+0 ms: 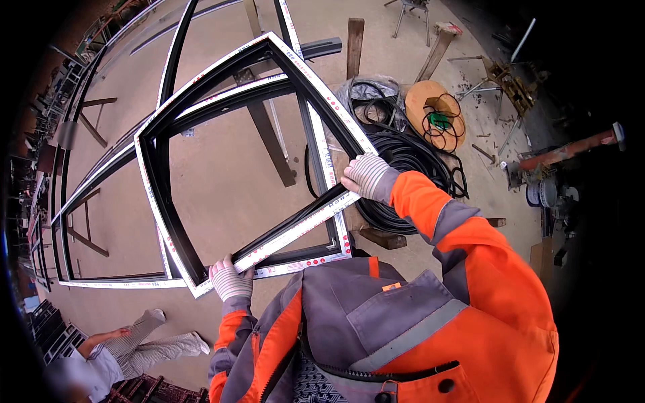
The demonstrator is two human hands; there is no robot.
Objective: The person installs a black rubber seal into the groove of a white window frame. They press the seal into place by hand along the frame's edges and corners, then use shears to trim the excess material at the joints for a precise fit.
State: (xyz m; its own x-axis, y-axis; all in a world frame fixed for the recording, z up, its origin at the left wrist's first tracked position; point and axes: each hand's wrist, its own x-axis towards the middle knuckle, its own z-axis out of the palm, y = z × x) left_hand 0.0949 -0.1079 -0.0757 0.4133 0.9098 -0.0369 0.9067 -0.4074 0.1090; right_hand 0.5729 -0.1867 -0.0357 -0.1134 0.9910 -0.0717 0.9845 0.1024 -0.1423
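— Fingers of the left hand [232,282], how set?
— Curled, pinching the black-and-white frame [295,232] near its lower-left corner. Likewise with the right hand [368,176], closed around the lower-right corner.
— And the step in hand?
— Apparently, steadying that frame aslant over a second frame [316,261]; touching or apart, cannot tell.
— Called for next?
— Probably an even grip at both corners, clear of the coiled black hose [413,151].
— Farther off?
— A tan disc [418,99], just beyond those coils.

Passage through held frame [329,99], opening crossed by bars of lower frame [327,158], dark beam [272,144] beneath, black coil [403,144] obstructing right side, seated person [101,363] lower left.
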